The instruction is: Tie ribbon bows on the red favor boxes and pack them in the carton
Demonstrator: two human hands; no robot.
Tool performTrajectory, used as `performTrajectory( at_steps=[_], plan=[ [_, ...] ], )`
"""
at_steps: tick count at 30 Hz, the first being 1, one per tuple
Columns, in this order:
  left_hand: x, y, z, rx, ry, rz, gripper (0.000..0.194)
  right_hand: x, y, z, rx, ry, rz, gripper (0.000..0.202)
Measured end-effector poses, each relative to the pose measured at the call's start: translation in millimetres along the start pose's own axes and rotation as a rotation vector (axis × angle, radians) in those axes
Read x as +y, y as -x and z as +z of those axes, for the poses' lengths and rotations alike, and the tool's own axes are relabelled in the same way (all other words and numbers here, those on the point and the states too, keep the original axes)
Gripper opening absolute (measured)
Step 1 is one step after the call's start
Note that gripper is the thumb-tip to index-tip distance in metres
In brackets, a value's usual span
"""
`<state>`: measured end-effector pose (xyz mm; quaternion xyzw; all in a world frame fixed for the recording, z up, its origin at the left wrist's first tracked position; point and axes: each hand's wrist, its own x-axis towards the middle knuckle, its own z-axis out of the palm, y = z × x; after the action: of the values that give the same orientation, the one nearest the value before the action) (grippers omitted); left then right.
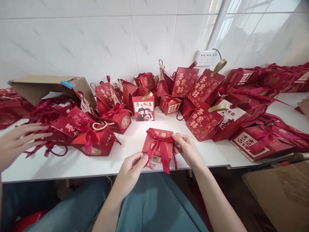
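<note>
Box [147,146] right at the table's near edge, in the middle, red, and both hands are on its ribbon [165,156]! Left hand [132,169] has thumb and fingers closed on the left part of the ribbon, low, close by the table's edge. Right hand [187,148] pinches the right side of the bow, at the box's far right corner. One ribbon tail drops down the near side and just over the table's edge, with a twisted cord [175,161] dangling beside it to the right.

Now the room around: white table [131,140] shows on both sides of the box, a strip on the left as far as the rope-handled box [106,145], another on the right running to the slanted box [201,124]. Straight beyond, a short stretch of white, then the cartoon box [144,109], facing near, with more boxes packed behind it up to the wall [96,38]. Far right, a dense pile [256,77]; nearer on that side, the big-label box [256,143] crowds the near edge, a carton [280,193] below it. Far left, an open carton [82,87] leans over more red boxes, and at the left edge a co-worker's hand [19,145] spreads its fingers over ribbons there.
</note>
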<state>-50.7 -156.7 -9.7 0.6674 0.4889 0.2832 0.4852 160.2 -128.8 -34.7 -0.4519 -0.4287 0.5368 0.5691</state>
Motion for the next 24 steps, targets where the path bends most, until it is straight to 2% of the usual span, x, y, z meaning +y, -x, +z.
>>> performTrajectory(
  at_steps=[3,4,5,7,9,10,13,15,20,22,24],
  plan=[
    [-3,5,-39.1,-0.392,-0.179,-0.075,0.026,-3,-3,-3,-0.058,0.032,0.024,0.049],
    [-3,4,-51.5,-0.414,-0.24,-0.083,0.025,-5,-4,-4,-0.067,0.058,0.025,0.049],
    [-2,0,-61.3,-0.332,-0.27,-0.077,0.027,-6,-5,-5,-0.066,0.081,0.025,0.051],
    [1,-14,-69.1,-0.014,-0.26,-0.016,0.036,-7,-5,-4,-0.035,0.106,0.018,0.053],
    [6,-33,-61.2,0.222,-0.255,0.031,0.04,-8,-5,-2,0.006,0.124,-0.001,0.055],
    [8,-43,-53.2,0.266,-0.272,0.033,0.04,-7,-5,-1,0.014,0.145,-0.013,0.055],
    [16,-66,-27.3,0.288,-0.337,0.024,0.041,-6,-2,4,0.006,0.256,-0.053,0.052],
    [18,-72,-14.8,0.292,-0.322,0.05,0.041,-5,0,6,-0.001,0.316,-0.077,0.05],
    [10,-61,7.8,0.344,-0.146,0.14,0.037,0,1,4,0.0,0.239,-0.067,0.049],
    [8,-54,9.3,0.398,-0.067,0.102,0.038,3,1,2,-0.007,0.184,-0.042,0.049],
    [12,-50,-6.7,0.388,0.001,0.025,0.037,6,1,2,-0.016,0.133,-0.019,0.049]
  ],
)
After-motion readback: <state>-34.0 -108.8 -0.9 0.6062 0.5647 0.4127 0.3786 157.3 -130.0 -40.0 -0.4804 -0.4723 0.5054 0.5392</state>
